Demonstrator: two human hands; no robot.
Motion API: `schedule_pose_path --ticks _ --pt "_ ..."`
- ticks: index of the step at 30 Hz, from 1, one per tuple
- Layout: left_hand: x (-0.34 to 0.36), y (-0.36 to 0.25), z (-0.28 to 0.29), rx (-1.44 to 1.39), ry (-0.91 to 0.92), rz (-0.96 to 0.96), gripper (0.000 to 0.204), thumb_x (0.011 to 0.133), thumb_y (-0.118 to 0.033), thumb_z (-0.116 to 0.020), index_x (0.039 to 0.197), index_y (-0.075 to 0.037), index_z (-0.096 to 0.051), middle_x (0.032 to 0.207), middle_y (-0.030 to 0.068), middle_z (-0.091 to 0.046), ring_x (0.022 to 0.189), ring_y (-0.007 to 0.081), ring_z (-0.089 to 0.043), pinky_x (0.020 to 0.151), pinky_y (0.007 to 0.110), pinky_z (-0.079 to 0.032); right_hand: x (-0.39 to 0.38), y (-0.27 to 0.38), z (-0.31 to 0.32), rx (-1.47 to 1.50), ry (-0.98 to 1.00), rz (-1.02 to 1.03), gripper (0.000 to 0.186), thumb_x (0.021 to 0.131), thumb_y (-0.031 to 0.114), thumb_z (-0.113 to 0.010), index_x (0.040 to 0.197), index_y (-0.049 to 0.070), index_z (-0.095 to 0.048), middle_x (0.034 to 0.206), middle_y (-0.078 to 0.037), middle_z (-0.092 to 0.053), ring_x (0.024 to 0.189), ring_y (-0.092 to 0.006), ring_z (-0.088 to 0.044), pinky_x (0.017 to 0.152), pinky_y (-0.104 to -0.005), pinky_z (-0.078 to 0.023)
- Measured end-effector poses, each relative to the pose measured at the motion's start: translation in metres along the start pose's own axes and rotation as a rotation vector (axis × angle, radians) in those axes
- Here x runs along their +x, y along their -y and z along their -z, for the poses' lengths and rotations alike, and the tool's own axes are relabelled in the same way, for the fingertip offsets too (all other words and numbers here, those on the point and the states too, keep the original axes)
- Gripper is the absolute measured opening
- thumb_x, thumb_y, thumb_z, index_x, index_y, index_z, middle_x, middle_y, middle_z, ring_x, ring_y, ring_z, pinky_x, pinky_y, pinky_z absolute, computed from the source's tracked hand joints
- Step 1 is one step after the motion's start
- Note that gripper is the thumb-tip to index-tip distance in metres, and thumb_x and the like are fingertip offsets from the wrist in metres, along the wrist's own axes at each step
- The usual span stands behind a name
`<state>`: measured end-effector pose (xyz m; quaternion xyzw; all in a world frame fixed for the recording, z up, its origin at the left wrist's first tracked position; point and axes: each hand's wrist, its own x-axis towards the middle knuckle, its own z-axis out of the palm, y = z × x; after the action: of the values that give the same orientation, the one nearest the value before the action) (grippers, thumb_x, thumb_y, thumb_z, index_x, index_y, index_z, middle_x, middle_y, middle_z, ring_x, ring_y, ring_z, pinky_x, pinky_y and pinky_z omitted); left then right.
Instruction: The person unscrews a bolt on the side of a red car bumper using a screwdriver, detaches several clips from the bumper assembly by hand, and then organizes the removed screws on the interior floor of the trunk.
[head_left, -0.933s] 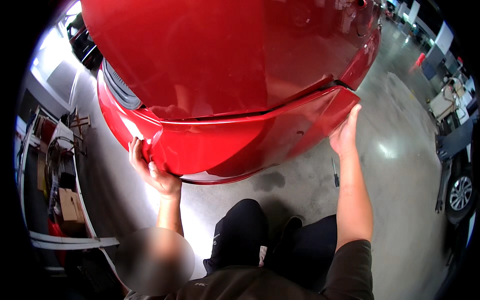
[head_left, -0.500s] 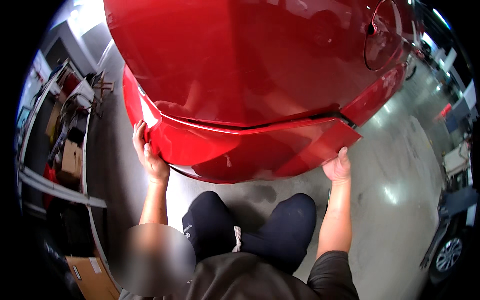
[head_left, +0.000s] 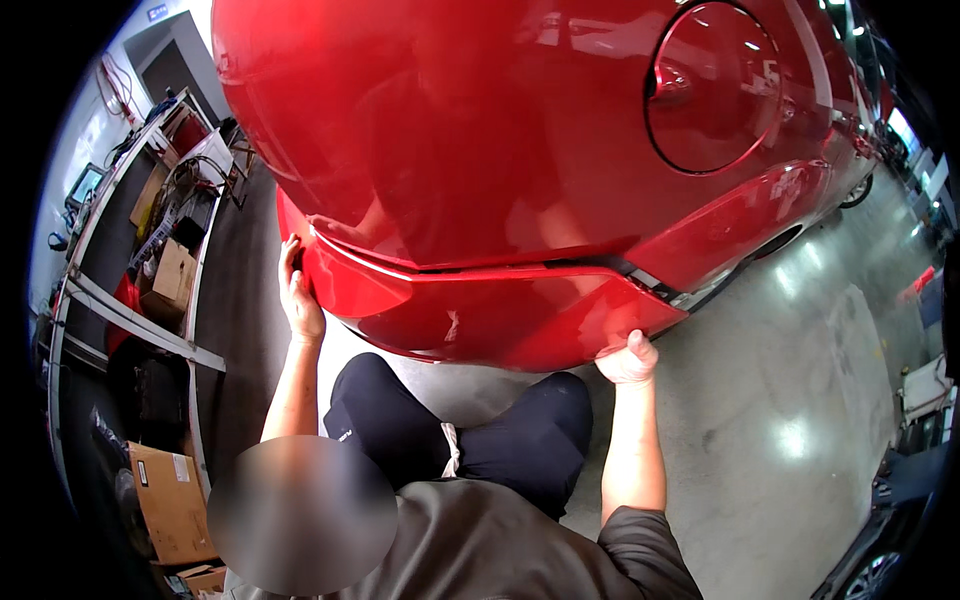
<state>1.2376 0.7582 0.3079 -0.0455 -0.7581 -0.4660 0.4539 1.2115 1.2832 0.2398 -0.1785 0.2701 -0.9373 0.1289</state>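
Observation:
A glossy red bumper cover [head_left: 470,320] lies along the lower edge of a red car body [head_left: 430,130]. My left hand [head_left: 303,300] is on the cover's left part, its fingers along the outer face. At the cover's right end my right hand [head_left: 628,360] grips the lower edge, thumb up on the outside and fingers hidden beneath. A dark gap runs between the cover's top edge and the body, and it widens at the right corner. Above that corner is a round fuel flap [head_left: 715,88], outlined by a dark seam.
Shelving [head_left: 140,325] on the left carries cardboard boxes [head_left: 172,287] and cables. Another carton [head_left: 170,500] stands lower down there. My bent knees [head_left: 535,415] are below the cover. Grey shiny floor [head_left: 760,420] stretches to the right, with part of another vehicle [head_left: 870,560] at the lower right.
The view has shifted, bringing the fuel flap and the car's side further into sight. Both hands keep their hold on the bumper cover; its right end and my right hand appear further left and lower.

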Motion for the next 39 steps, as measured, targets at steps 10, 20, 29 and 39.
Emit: schedule_pose_path --ticks 10,20,29,39 --pt "-0.006 -0.043 -0.016 0.138 0.029 -0.029 0.061 0.105 -0.038 -0.039 0.146 0.007 -0.046 0.156 0.0222 -0.045 0.15 0.0328 -0.038 0.125 0.043 -0.026 0.0 0.005 0.008 0.005 0.071 0.051 0.08 0.083 0.038 -0.084 0.151 0.013 -0.051 0.155 -0.006 -0.052 0.147 -0.0298 -0.042 0.124 -0.0524 -0.029" --pt "-0.013 -0.096 -0.058 0.003 0.047 -0.102 0.078 0.103 -0.052 -0.043 0.152 0.009 -0.038 0.154 0.0253 -0.046 0.146 0.0348 -0.042 0.123 0.044 -0.029 -0.007 0.008 -0.003 -0.082 -0.05 0.096 0.086 0.081 0.044 -0.083 0.154 0.016 -0.047 0.155 -0.004 -0.051 0.145 -0.0314 -0.043 0.123 -0.0555 -0.03" --pt "-0.004 -0.175 -0.044 0.441 0.203 0.158 0.061 0.098 -0.024 -0.043 0.154 0.001 -0.038 0.153 0.0279 -0.047 0.142 0.0438 -0.047 0.119 0.045 -0.038 -0.006 0.011 -0.006 -0.046 -0.087 0.129 0.085 0.079 0.038 -0.084 0.153 0.015 -0.048 0.152 -0.006 -0.054 0.142 -0.0317 -0.047 0.121 -0.0541 -0.034" --pt "-0.007 -0.094 -0.033 0.177 -0.003 -0.172 0.07 0.1 -0.048 -0.044 0.145 0.005 -0.046 0.154 0.0287 -0.042 0.146 0.0428 -0.04 0.121 0.052 -0.031 -0.004 0.013 -0.014 -0.181 -0.075 0.114 0.093 0.079 0.053 -0.084 0.156 0.017 -0.045 0.159 -0.005 -0.047 0.147 -0.0329 -0.042 0.122 -0.0579 -0.031"
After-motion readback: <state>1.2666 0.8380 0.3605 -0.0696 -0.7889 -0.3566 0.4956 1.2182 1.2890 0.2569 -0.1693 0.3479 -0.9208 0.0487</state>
